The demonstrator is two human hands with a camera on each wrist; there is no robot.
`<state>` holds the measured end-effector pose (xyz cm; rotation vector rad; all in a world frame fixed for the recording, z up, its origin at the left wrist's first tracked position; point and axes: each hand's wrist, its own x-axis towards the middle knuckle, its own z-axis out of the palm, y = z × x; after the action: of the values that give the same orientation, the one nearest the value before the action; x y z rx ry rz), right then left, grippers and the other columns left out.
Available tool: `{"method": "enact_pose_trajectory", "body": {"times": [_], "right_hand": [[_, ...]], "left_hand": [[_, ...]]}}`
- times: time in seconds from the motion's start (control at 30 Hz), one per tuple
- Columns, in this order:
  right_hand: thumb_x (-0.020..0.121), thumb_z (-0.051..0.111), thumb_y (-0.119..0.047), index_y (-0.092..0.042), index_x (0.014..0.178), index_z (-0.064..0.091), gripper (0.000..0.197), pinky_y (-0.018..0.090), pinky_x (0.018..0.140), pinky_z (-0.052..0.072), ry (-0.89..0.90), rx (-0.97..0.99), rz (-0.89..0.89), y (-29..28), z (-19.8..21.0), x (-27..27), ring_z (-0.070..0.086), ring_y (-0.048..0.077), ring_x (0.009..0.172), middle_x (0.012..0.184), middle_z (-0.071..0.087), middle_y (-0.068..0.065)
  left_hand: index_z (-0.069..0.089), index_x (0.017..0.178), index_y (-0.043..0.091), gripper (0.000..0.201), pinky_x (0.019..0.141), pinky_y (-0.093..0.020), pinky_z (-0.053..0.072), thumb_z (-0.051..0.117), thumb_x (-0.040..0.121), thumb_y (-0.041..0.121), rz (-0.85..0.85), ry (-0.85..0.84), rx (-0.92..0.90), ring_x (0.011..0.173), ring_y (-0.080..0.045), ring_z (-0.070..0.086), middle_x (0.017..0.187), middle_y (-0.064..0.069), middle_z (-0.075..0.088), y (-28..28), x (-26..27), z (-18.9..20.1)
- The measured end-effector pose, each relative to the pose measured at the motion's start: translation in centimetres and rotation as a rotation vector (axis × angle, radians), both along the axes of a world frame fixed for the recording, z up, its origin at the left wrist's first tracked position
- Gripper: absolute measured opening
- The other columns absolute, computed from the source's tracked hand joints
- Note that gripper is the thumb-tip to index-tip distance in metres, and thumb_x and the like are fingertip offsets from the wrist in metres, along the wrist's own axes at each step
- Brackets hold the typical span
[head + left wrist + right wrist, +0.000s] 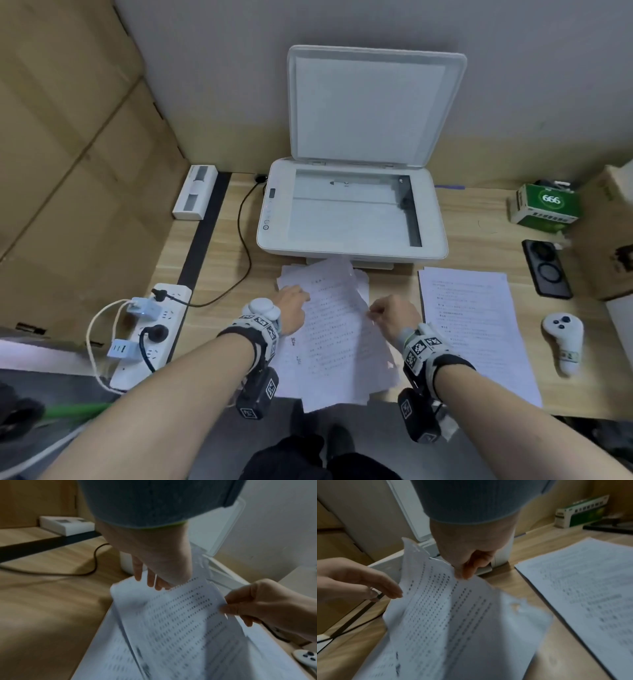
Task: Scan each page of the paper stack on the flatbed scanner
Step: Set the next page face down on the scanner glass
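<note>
A loose, uneven paper stack (329, 359) lies on the desk (226, 260) just in front of the scanner (352, 212), its near edge hanging past the desk's front. The top sheet (337, 322) is printed with lines of text and is raised off the pile, bowed and tilted. The right hand (394, 317) pinches the sheet's right edge between thumb and fingertips (467, 573), the other fingers curled in. The left hand (293, 308) is at the sheet's upper left, its fingers (150, 580) straight and loose, the tips touching the paper without gripping it. Both wrists wear bands with black-and-white marker tags.

The scanner sits toward the back of the desk with its lid (373, 106) standing upright against the wall, and the glass (352, 209) is uncovered. To the right of the loose pile, well apart from it, a second, neater pile of printed pages (476, 329) lies flat on the desk.

Further right rest a white controller (563, 337), a black phone (546, 269) and a green box (544, 205). On the left, a black cable (245, 240) runs from the scanner's back corner to a white power strip (150, 335) with plugs in it, and a long white box (195, 192) lies near the back left corner.
</note>
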<state>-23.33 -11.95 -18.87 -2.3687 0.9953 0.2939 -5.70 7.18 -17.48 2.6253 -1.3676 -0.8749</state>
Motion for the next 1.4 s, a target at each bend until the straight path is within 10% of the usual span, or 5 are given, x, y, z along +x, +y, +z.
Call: {"method": "enact_pose_trajectory", "body": {"times": [0.33, 0.47, 0.63, 0.93, 1.4], "right_hand": [[0.094, 0.056, -0.019, -0.022, 0.097, 0.074, 0.019, 0.028, 0.066, 0.041, -0.257, -0.241, 0.131, -5.5, 10.2, 7.8, 0.066, 0.024, 0.094, 0.100, 0.074, -0.002], [0.092, 0.053, -0.011, -0.017, 0.110, 0.071, 0.027, 0.031, 0.080, 0.049, -0.325, -0.193, 0.144, -6.1, 10.9, 11.4, 0.064, 0.023, 0.102, 0.114, 0.070, 0.003], [0.094, 0.058, -0.023, -0.014, 0.152, 0.031, 0.064, 0.036, 0.116, 0.030, -0.179, -0.122, 0.136, -6.2, 8.8, 11.4, 0.028, 0.024, 0.145, 0.162, 0.023, 0.006], [0.091, -0.007, -0.066, -0.020, 0.159, -0.003, 0.081, 0.044, 0.124, 0.007, 0.015, -0.289, 0.209, -10.9, 3.6, 9.1, -0.006, 0.026, 0.153, 0.166, -0.010, 0.003], [0.102, 0.006, -0.051, -0.027, 0.157, -0.011, 0.063, 0.037, 0.123, -0.005, -0.071, -0.288, 0.221, -15.3, 3.4, 14.1, -0.020, 0.015, 0.150, 0.164, -0.020, -0.004]], "left_hand": [[0.063, 0.120, 0.013, 0.038, 0.079, -0.038, 0.052, 0.048, 0.087, 0.003, -0.260, -0.113, -0.451, 0.114, -0.023, 0.054, 0.126, -0.004, 0.058, -5.0, 4.2, 7.3], [0.039, 0.146, 0.010, 0.051, 0.111, -0.042, 0.036, 0.042, 0.095, 0.010, -0.292, -0.170, -0.283, 0.142, -0.028, 0.032, 0.157, -0.011, 0.029, -5.8, 6.4, 6.8], [0.008, 0.156, 0.011, 0.056, 0.122, -0.039, 0.011, 0.025, 0.104, 0.022, -0.227, -0.229, -0.156, 0.151, -0.021, -0.001, 0.164, -0.006, -0.005, -6.1, 6.8, 5.3], [0.000, 0.156, 0.009, 0.061, 0.123, -0.039, 0.002, 0.013, 0.104, 0.039, -0.132, -0.341, -0.092, 0.150, -0.022, -0.011, 0.163, -0.007, -0.014, -9.5, 8.9, 3.6], [-0.004, 0.155, 0.008, 0.076, 0.123, -0.038, -0.002, -0.008, 0.092, 0.050, -0.026, -0.367, -0.085, 0.149, -0.022, -0.017, 0.161, -0.009, -0.019, -13.6, 12.2, 2.4]]}}
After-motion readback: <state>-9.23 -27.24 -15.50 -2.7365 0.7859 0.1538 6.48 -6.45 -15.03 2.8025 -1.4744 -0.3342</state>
